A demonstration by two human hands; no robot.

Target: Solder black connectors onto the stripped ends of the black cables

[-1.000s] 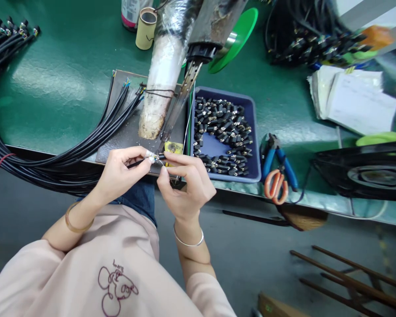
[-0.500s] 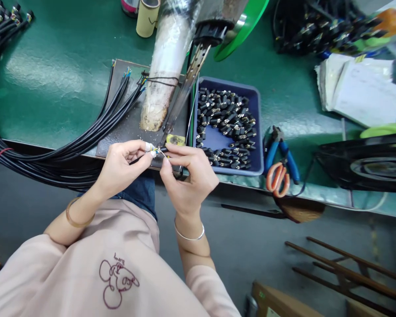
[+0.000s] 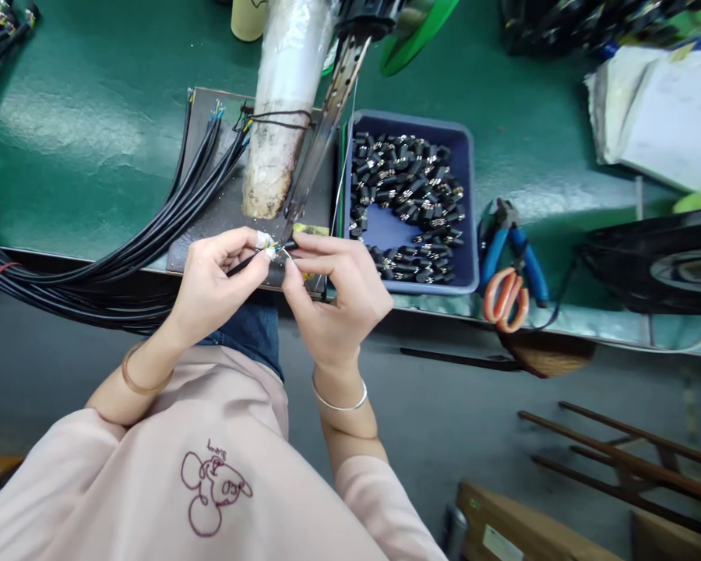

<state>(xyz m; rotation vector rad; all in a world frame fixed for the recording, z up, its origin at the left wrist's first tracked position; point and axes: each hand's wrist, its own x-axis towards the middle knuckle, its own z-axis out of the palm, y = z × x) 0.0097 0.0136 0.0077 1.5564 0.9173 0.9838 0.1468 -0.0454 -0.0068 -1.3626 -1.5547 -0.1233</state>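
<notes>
My left hand (image 3: 225,273) is closed on a black cable (image 3: 242,266), with white wraps on its thumb and a fingertip. The cable's thin coloured wires (image 3: 276,247) meet a small black connector (image 3: 289,245), which my right hand (image 3: 339,292) pinches from the other side. A thin pale strand, apparently solder wire (image 3: 288,255), shows at my right fingertips. Just above both hands is the lower end of a soldering iron (image 3: 321,144), close to the wires. Whether its tip touches them I cannot tell.
A blue tray (image 3: 472,210) of black connectors stands right of the iron. Beyond it lie pliers (image 3: 511,241) with blue and orange handles. Bundled black cables (image 3: 122,269) hang along the left edge. A plastic-wrapped tube (image 3: 289,101) stands beside the iron.
The camera view has shifted, so the bench sits higher in the picture. Both hands stay together below the iron, with the wires and connector still between them.
</notes>
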